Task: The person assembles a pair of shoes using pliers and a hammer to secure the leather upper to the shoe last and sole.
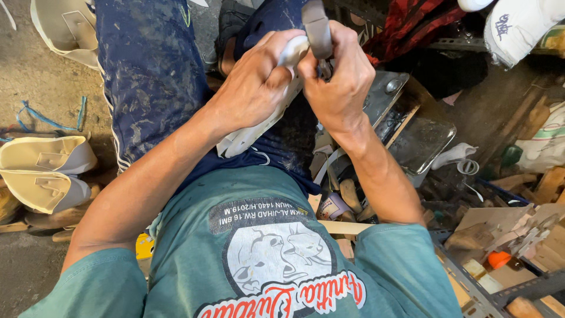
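The fingers of the left hand are wrapped tightly round a white shoe upper resting on the lap, over the dark blue paint-flecked trousers, while the right hand is clenched round the grey handle of a metal tool, probably pincers, whose working end is hidden behind the fingers. The step in hand is judged to be the pulling or trimming of the upper's edge, and a steady grip and careful pull are called for next. More cream shoe uppers are seen on the floor to the left, and a shiny metal tin among cluttered scraps to the right.
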